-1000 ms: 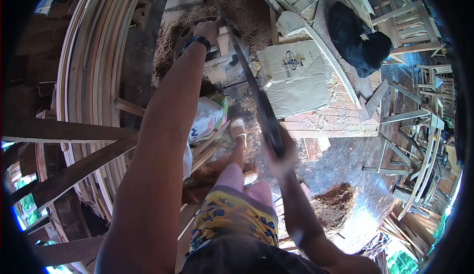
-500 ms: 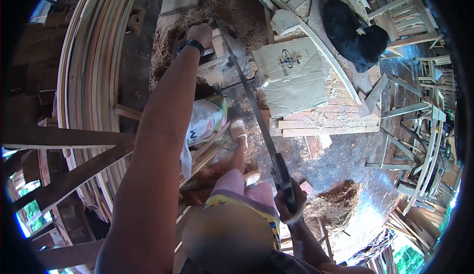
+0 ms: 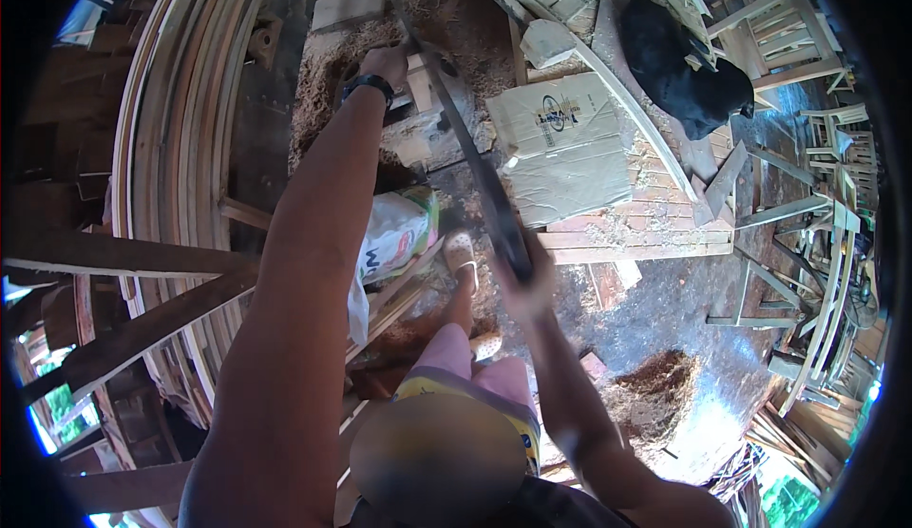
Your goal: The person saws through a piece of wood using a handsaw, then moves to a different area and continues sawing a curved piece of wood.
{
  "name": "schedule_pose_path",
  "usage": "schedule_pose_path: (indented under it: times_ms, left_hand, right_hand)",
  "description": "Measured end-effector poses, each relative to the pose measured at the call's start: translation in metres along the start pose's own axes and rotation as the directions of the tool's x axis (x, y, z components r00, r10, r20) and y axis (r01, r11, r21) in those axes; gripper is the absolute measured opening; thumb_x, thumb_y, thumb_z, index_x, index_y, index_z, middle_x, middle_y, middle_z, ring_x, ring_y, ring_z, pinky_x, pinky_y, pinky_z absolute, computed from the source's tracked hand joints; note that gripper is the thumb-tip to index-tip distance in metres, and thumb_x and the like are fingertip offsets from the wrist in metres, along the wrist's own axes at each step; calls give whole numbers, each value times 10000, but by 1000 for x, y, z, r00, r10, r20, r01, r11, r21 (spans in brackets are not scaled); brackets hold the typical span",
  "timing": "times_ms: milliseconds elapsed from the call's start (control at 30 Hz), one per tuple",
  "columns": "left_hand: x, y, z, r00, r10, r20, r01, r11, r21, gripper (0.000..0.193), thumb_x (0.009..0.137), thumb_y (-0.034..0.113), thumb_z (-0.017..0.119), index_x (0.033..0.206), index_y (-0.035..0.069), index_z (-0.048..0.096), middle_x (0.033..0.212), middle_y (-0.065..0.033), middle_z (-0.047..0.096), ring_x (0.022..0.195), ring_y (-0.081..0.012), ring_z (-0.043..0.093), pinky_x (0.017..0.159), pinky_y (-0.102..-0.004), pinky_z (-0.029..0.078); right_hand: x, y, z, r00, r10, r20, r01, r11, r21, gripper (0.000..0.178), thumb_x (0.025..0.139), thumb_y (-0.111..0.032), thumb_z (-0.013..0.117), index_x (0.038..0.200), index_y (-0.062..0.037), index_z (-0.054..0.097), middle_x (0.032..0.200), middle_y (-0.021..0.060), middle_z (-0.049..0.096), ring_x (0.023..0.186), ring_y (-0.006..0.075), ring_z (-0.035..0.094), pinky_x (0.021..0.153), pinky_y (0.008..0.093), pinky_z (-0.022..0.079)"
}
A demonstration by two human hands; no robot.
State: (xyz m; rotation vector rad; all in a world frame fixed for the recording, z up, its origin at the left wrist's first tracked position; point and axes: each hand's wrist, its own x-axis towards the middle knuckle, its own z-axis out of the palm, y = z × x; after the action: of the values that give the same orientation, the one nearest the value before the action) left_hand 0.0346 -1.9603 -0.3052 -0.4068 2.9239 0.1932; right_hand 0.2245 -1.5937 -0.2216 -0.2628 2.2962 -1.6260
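My right hand (image 3: 528,288), slightly smeared by motion, is wrapped round the dark handle of a handsaw (image 3: 456,127). The saw's long, narrow blade slants up and to the left, past my left hand. Under that left hand (image 3: 384,66), which wears a dark wristband, a short light wooden piece (image 3: 419,81) lies against a round, dark support (image 3: 458,76). The blade crosses right beside the fingers, at the wood's end. My left fingers are closed down on the piece, though partly hidden by the hand itself.
A flattened cardboard sheet (image 3: 560,148) covers a slatted wooden platform (image 3: 655,243). A black dog (image 3: 674,72) lies beyond it. Long boards (image 3: 180,148) are stacked at the left, near a white plastic sack (image 3: 394,233). Sawdust heaps (image 3: 665,381) and wooden chairs (image 3: 774,34) stand around.
My right hand has pushed the saw forward, up and to the left, so the blade reaches farther past the wood. My left hand stays in place. The dog's head has shifted.
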Motion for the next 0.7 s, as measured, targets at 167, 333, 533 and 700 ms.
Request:
schedule_pose_path:
  times_ms: [167, 333, 533, 700]
  left_hand:
    - [6, -4, -2, 995, 44, 93, -51, 996, 76, 253, 907, 132, 564, 932, -7, 774, 1054, -218, 740, 1015, -365, 720, 871, -469, 574]
    - [13, -9, 13, 997, -57, 47, 63, 988, -139, 290, 948, 116, 509, 1087, 9, 741, 1095, -221, 731, 1043, -390, 706, 875, -486, 569]
    - [16, -23, 33, 997, 30, -68, -47, 961, -274, 491, 1052, 432, 460, 1372, 79, 575, 1025, -152, 755, 913, -267, 746, 799, -440, 591]
    - [29, -42, 55, 939, -233, 251, 328, 394, -859, 570, 1053, 526, 427, 1206, 42, 688, 1066, -68, 767, 911, -256, 742, 811, -369, 583]
  right_hand:
    - [-127, -12, -74, 996, 31, 82, -36, 997, 70, 514, 818, -94, 657, 1297, 77, 580, 855, 62, 676, 684, 94, 598, 617, 266, 493]
    - [2, -15, -4, 989, -149, 19, 150, 986, -71, 337, 862, -126, 687, 1164, 17, 641, 794, 53, 668, 668, 97, 601, 588, 277, 474]
    - [145, -4, 81, 983, -176, -46, 180, 975, 130, 448, 833, -194, 744, 1230, 0, 668, 867, 143, 734, 762, 178, 704, 698, 323, 540]
    - [133, -29, 73, 991, -124, -52, 130, 983, 129, 468, 813, -163, 750, 1227, 35, 657, 932, 167, 750, 830, 195, 730, 756, 331, 552]
